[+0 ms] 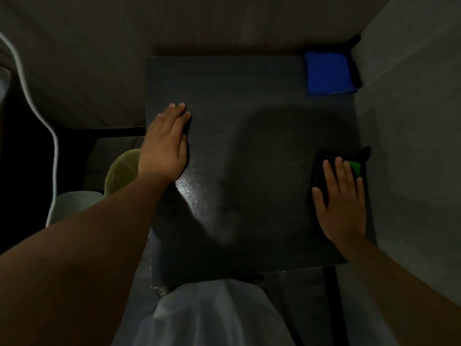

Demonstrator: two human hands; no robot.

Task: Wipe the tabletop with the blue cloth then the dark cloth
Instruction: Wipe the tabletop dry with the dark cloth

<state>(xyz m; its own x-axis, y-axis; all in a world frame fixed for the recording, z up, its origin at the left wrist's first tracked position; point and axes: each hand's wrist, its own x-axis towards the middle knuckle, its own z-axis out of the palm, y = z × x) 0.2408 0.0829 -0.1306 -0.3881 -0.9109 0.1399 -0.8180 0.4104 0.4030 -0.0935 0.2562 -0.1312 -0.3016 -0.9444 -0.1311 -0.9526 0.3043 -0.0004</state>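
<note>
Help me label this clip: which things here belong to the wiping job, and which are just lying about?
Job: folded bright blue cloth, far right corner; flat dark cloth with a green patch, under the right hand; dark square tabletop, left hand flat on it.
Lying about: white cable; olive-green rounded cushion, both beyond the tabletop's left edge.

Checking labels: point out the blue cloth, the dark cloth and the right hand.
blue cloth (327, 72): head view, its middle.
dark cloth (319, 172): head view, bare left part.
right hand (343, 201): head view, back of hand.
</note>
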